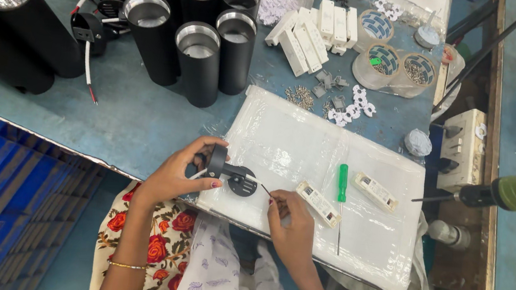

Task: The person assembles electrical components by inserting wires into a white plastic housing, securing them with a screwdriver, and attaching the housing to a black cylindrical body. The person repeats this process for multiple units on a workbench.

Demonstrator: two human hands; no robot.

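Blue counter (144,119) crowded with black cylindrical lamp housings (196,60); white plastic sheet (310,144) spread near the edge. On that sheet: white driver box (318,204), green screwdriver (343,186). Black lamp bracket (229,173) held just above the sheet, left hand (177,171) curled around it, fingers clamped on its ring. Right hand (288,223) palm down, fingers pinched narrow on a thin wire (264,189) leading from the bracket. Wiring step, seemingly; next move calls for steady, fine fingertip guidance of that wire end.
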